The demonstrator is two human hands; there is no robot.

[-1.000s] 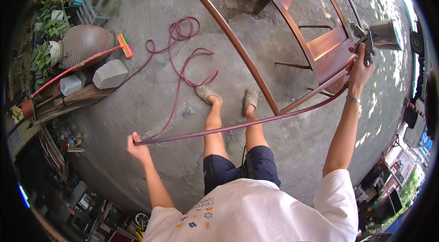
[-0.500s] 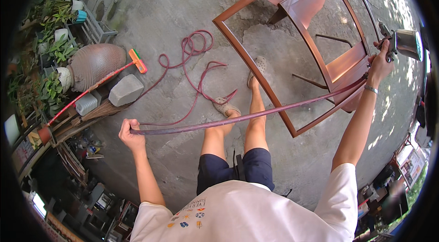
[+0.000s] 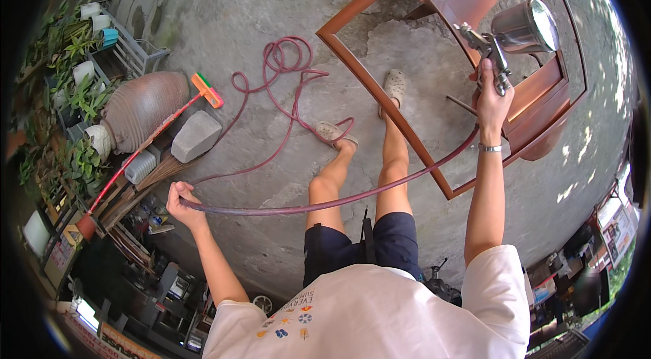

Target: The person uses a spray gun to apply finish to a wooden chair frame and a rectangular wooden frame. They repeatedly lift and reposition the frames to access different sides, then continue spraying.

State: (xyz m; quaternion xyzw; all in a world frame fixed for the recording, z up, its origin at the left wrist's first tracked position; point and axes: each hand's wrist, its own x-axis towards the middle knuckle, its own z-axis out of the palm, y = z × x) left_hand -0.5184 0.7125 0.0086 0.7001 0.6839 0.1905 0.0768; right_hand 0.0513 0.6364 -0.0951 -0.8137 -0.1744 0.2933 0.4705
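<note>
My right hand (image 3: 495, 104) is closed around the handle of a silver spray gun (image 3: 498, 64), raised over the brown frame. A shiny metal cup (image 3: 525, 26) is attached to the gun. From its handle a dark red hose (image 3: 339, 204) sags across in front of my legs to my left hand (image 3: 184, 204), whose fingers are wrapped round it. Beyond that hand the hose runs on over the floor in loose loops. Beneath the gun, a glossy brown frame (image 3: 424, 159) with open panels leans against brown furniture parts; what supports it is partly hidden.
On the left are a large ribbed clay jar (image 3: 146, 111), a concrete block (image 3: 196, 136), a red-handled brush (image 3: 207, 90), a straw broom (image 3: 159, 172) and potted plants (image 3: 85, 91). The hose loops (image 3: 288, 53) lie near my feet on the concrete floor (image 3: 224, 13).
My right hand has brought the spray gun leftward, from beyond the frame's right side to above it. The left hand has shifted slightly left and down, and the hose sags more.
</note>
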